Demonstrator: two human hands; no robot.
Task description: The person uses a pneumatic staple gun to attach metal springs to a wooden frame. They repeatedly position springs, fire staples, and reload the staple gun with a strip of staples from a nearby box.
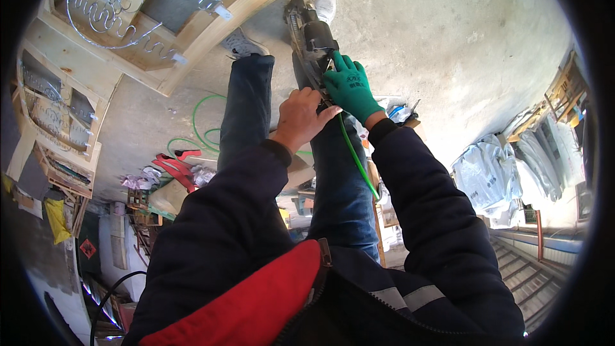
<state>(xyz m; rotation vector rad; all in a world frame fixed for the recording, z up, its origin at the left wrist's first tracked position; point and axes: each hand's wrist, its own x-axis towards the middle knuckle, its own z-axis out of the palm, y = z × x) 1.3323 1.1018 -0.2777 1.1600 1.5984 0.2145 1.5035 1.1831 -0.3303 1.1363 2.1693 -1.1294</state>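
A dark air nail gun (318, 35) rests along my right leg, with its bulky head toward my shoe. My right hand (351, 87), in a green work glove, is closed on its body near the middle. Bare, my left hand (300, 118) grips the gun's near end, its fingers curled over and the thumb stretched toward the hose joint. From that end a bright green air hose (352, 152) runs down past my right knee. The joint itself is partly covered by my fingers.
At upper left lies a wooden frame (148, 78) with zigzag wire springs; another sprung frame (90, 99) sits farther left. Green hose loops over the concrete floor (442, 45). Red pieces (176, 170) lie on the left, and plastic-wrapped bundles (487, 173) stand on the right.
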